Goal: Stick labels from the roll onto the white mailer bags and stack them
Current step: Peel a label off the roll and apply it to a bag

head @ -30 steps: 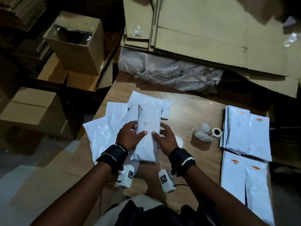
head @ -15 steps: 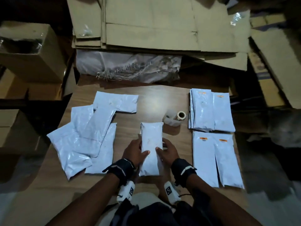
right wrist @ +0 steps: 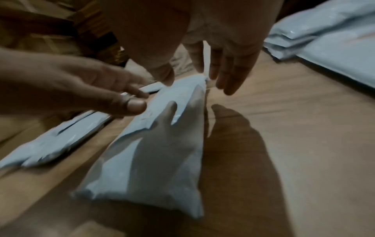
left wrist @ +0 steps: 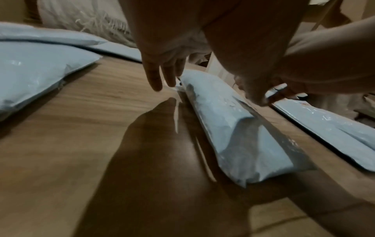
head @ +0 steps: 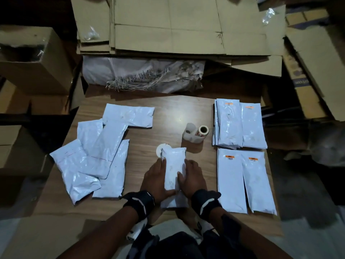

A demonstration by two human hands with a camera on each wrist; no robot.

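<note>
The mailer bag (head: 174, 176) lay low in the frame's centre on the table (head: 168, 116), long axis running up-down, pressed flat between both hands. The left hand (head: 155, 181) flanked its left edge and the right hand (head: 192, 176) its right, fingers straight and slightly spread in the wrist views, gripping nothing. The label roll (head: 196, 132) sat up and right of the bag, nearer the right hand, so that hand likely reaches it next. Counted: one roll; about five unlabelled bags (head: 97, 156) at left; four labelled stacks (head: 240, 152) at right, each topped with an orange label
</note>
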